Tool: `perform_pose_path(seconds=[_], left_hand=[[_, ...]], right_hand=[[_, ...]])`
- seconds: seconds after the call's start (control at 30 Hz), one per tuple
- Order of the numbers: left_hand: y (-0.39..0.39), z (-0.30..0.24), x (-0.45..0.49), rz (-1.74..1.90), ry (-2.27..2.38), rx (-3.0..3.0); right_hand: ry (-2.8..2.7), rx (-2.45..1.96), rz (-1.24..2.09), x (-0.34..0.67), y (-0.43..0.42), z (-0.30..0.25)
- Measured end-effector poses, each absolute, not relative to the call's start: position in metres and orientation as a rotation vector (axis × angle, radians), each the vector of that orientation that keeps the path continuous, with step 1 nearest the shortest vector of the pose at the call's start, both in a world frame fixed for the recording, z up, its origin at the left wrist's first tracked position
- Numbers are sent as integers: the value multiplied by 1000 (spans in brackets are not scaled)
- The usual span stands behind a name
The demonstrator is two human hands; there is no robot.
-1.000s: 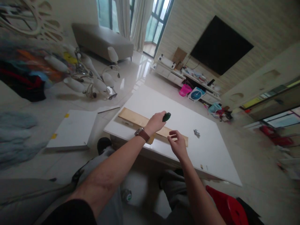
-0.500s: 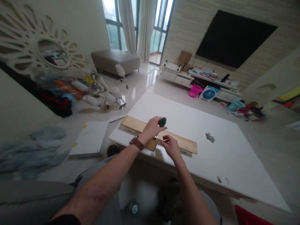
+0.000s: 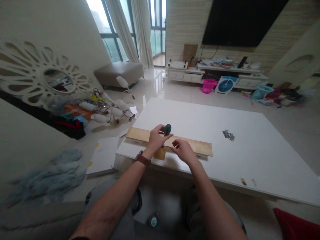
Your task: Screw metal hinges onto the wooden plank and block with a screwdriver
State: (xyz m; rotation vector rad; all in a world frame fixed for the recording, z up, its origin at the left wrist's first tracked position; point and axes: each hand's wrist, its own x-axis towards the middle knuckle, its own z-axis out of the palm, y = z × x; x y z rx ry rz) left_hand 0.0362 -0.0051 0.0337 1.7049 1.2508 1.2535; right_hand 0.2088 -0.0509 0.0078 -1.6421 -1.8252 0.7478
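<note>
My left hand [image 3: 156, 138], with a brown watch on its wrist, is closed round a screwdriver with a dark green handle [image 3: 167, 128], held upright over a long wooden board [image 3: 195, 146]. The board lies on a white table [image 3: 250, 156] near its front edge. A small wooden block [image 3: 160, 153] sits under the board at the table's edge. My right hand [image 3: 182, 150] rests on the board just right of the screwdriver, fingers curled in a pinch at the tool's tip; what they hold is too small to make out.
A small pile of metal hardware [image 3: 228, 135] lies on the table to the right. A white panel [image 3: 103, 160] lies on the floor at left, beside a chandelier [image 3: 110, 108] and a blue-grey cloth [image 3: 50, 173]. A red stool [image 3: 297, 225] is at the lower right.
The view has swung level and turned to the right. My right hand moved left along the board toward the screwdriver tip. The left hand keeps its hold on the screwdriver.
</note>
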Motion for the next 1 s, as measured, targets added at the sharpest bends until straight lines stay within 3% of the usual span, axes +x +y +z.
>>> perform_pose_path(seconds=[0.8, 1.0], left_hand=[[15, 38, 2, 1021, 709, 1703], [17, 33, 2, 1056, 817, 1737]], right_hand=[[-1608, -1586, 718, 161, -23, 2], [-1623, -1519, 701, 160, -23, 3]])
